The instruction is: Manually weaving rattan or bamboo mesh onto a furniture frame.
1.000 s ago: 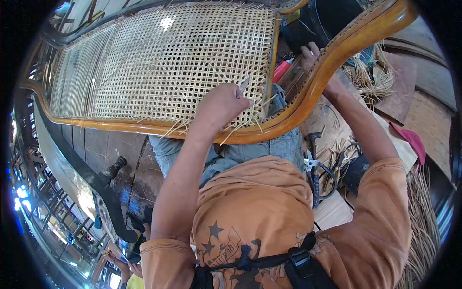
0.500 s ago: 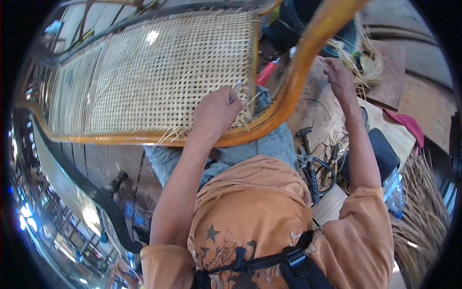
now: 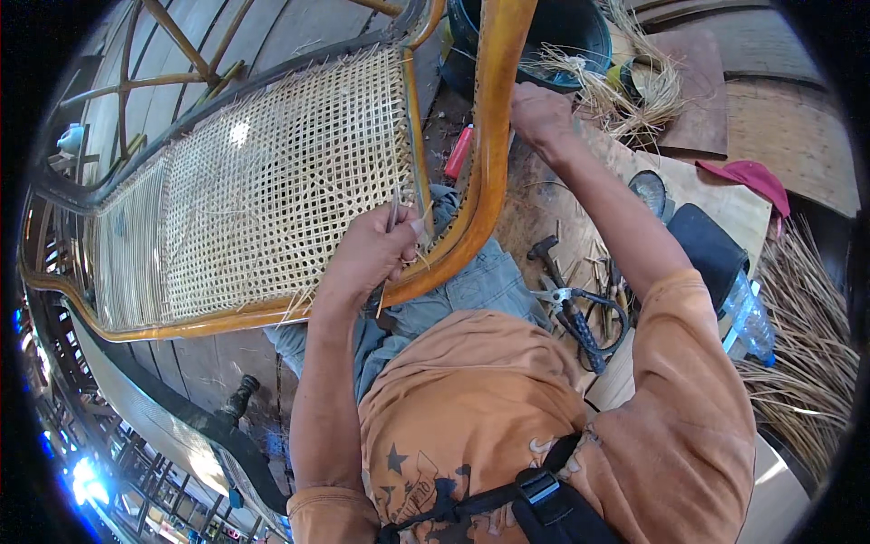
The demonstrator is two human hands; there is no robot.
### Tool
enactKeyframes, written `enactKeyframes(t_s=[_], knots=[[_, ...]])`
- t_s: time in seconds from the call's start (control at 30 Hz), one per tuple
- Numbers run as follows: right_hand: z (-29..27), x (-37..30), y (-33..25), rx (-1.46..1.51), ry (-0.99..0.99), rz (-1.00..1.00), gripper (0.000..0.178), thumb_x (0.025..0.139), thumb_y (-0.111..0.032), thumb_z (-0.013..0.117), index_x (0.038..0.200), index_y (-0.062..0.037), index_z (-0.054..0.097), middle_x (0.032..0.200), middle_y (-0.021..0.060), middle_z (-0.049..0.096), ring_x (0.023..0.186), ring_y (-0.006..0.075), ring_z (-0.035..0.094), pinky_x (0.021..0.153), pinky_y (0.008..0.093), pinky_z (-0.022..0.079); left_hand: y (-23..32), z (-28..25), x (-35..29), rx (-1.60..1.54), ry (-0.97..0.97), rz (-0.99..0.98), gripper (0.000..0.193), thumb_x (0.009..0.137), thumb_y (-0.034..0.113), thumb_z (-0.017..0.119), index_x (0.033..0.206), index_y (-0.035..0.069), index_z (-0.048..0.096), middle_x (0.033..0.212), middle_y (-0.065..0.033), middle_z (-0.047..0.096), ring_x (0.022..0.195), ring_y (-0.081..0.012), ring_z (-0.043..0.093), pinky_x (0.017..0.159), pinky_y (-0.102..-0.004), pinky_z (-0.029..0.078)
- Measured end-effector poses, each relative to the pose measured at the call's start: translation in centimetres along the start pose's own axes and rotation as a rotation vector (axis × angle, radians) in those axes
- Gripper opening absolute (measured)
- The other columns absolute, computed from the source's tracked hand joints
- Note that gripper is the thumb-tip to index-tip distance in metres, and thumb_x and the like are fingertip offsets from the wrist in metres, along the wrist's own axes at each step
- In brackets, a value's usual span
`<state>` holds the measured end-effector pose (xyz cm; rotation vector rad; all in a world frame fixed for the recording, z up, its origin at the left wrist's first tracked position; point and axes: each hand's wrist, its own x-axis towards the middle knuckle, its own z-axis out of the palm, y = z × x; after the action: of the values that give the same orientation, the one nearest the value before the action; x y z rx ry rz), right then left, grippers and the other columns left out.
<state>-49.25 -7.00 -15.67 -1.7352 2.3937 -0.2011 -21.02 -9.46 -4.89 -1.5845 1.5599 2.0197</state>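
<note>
A woven cane panel [image 3: 263,181] in a curved, varnished wooden chair frame [image 3: 494,118] lies across my lap. My left hand [image 3: 367,254] is closed at the panel's near right corner. A slender grey tool [image 3: 393,216] with a pointed end sticks up from its fingers, and pale cane strands show beside it. My right hand [image 3: 544,116] is reached out beyond the frame's right rail, its fingers curled and partly hidden behind the wood. Whatever it holds, I cannot make out. Loose cane ends stick out along the panel's edges.
To the right lie a hammer [image 3: 546,254], scissors [image 3: 580,317], a black pouch [image 3: 707,249] and a red cap [image 3: 752,181]. Farther off are a dark bucket [image 3: 594,36] and a bundle of cane strands [image 3: 625,100]. A red object [image 3: 459,151] lies inside the frame's curve.
My right hand has moved left, close to the frame's rail. The left hand stays at the panel's corner with its grip turned. The view has shifted, and the frame appears more tilted.
</note>
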Motion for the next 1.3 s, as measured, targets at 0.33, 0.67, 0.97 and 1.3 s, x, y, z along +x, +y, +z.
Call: enactKeyframes(t_s=[0.33, 0.67, 0.97, 1.3], knots=[[-1.1, 1.2, 1.4, 0.056, -0.152, 0.036, 0.019, 0.082, -0.017, 0.050, 0.094, -0.0079, 0.063, 0.097, 0.0143, 0.064, 0.092, 0.0319, 0.061, 0.074, 0.0398, 0.049, -0.3, -1.1, 0.3, -0.149, -0.125, -0.069, 0.017, 0.088, 0.019, 0.057, 0.090, 0.002, 0.056, 0.064, 0.0005, 0.056, 0.045, -0.0039, 0.044, 0.042, -0.0175, 0.036], [-9.5, -8.9, 3.0, 1.074, 0.030, 0.553, 0.019, 0.089, -0.021, 0.056, 0.087, -0.0030, 0.063, 0.063, -0.0021, 0.051, 0.052, 0.0050, 0.042, 0.047, 0.0198, 0.031, -0.8, -2.0, 0.6, -0.178, -0.189, -0.004, 0.011, 0.086, 0.017, 0.058, 0.085, 0.006, 0.055, 0.066, 0.0008, 0.054, 0.048, -0.0033, 0.043, 0.042, -0.0162, 0.035], [-11.2, -14.5, -8.0, 1.122, -0.288, 0.483, 0.016, 0.090, -0.017, 0.057, 0.090, -0.0018, 0.060, 0.063, -0.0025, 0.052, 0.047, 0.0037, 0.045, 0.042, 0.0173, 0.035, -0.9, -2.2, 0.5, -0.160, -0.226, 0.022, 0.011, 0.085, 0.016, 0.058, 0.087, 0.005, 0.055, 0.067, 0.0002, 0.055, 0.046, -0.0037, 0.044, 0.041, -0.0161, 0.035], [-8.6, -12.7, -10.5, 0.827, -0.223, 0.249, 0.020, 0.087, -0.018, 0.057, 0.086, 0.0011, 0.060, 0.065, 0.0125, 0.058, 0.061, 0.0212, 0.059, 0.058, 0.0319, 0.046, -1.1, -2.1, 0.7, -0.139, -0.251, 0.042, 0.013, 0.086, 0.018, 0.058, 0.089, 0.005, 0.056, 0.068, 0.0012, 0.055, 0.048, -0.0035, 0.044, 0.043, -0.0167, 0.035]])
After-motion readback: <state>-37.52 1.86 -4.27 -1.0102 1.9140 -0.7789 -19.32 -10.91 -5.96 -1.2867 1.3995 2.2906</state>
